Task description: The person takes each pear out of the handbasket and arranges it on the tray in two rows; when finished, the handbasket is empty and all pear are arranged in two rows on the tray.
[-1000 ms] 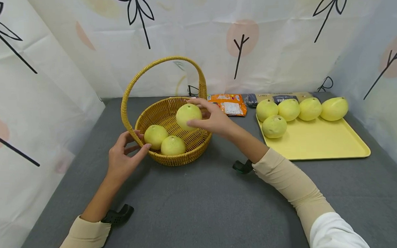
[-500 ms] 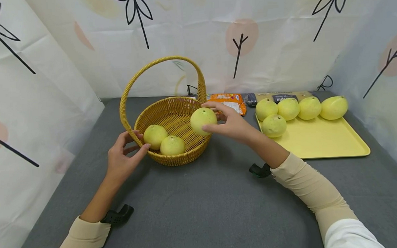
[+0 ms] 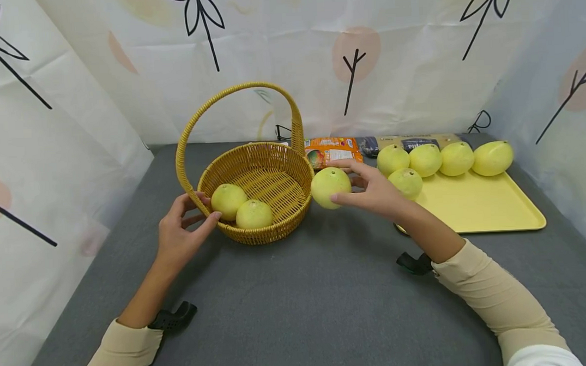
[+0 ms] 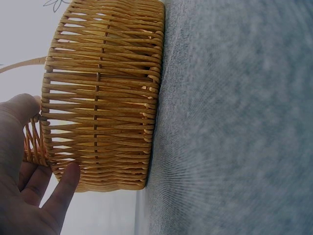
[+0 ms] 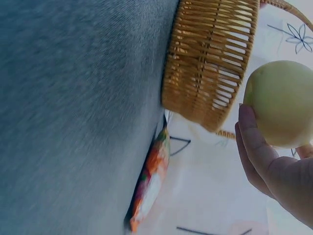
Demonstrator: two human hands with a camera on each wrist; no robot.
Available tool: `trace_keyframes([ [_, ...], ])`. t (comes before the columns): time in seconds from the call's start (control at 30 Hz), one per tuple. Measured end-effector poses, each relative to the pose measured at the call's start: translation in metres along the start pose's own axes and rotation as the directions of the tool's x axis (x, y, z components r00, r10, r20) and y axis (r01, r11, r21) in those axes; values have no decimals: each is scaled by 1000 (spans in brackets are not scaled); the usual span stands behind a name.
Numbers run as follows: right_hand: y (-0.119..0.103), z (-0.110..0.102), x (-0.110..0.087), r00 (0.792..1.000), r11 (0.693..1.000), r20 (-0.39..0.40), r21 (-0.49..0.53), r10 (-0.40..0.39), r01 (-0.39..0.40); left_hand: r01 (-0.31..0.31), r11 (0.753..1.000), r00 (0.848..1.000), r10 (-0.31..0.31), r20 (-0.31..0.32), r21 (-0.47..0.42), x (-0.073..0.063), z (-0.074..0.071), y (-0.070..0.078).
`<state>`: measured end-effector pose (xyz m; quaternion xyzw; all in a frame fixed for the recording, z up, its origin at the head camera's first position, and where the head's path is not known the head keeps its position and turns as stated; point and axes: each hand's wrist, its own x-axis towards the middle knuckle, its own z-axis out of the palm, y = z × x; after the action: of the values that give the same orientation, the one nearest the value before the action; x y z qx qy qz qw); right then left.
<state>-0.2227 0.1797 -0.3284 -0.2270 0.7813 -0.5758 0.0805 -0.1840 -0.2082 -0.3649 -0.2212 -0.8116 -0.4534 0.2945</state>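
My right hand (image 3: 374,189) holds a round, pale yellow-green pomelo (image 3: 330,188) between thumb and fingers, just right of the wicker basket's rim. In the right wrist view this pomelo (image 5: 281,103) is raised above the table. My left hand (image 3: 184,231) grips the golden wicker basket (image 3: 287,227) at its left side, where the tall handle meets the rim. The left wrist view has the fingers of my left hand (image 4: 29,181) against the basket's woven wall (image 4: 102,107). Two more pomelos (image 3: 229,201) lie at the near left inside the basket.
A yellow tray (image 3: 485,204) on the right bears several pomelos (image 3: 426,161) along its back and left. Behind lie an orange packet (image 3: 338,148) and a long beige and dark packet (image 3: 370,146). A patterned white cloth (image 3: 287,57) encloses the grey table (image 3: 288,309).
My right hand has carried the pomelo from over the basket's inside out to the right, past the rim. My left hand stays at the basket's left side.
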Motion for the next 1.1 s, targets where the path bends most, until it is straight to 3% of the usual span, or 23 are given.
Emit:
trace_keyframes([
  [0.2, 1, -15, -16, 998, 998, -21, -9, 63, -63, 8, 1000, 1000, -8, 3, 1, -1, 0, -2],
  [0.4, 4, -27, -30, 998, 997, -13, -29, 66, -66, 0, 1000, 1000, 0, -1, 0, 0, 0, -2],
  [0.67, 1, -50, -47, 998, 986, 3, -152, 68, -67, 0, 1000, 1000, 0, 2, -4, 1, -1, -2],
  [0.83, -7, -64, -54, 997, 980, -29, -179, 78, -82, 9, 1000, 1000, -9, 3, 1, 0, 0, -1],
  [1.1, -11, -91, -62, 985, 982, -155, -161, 77, -102, 7, 1000, 1000, -7, -1, 1, -1, 0, -1],
])
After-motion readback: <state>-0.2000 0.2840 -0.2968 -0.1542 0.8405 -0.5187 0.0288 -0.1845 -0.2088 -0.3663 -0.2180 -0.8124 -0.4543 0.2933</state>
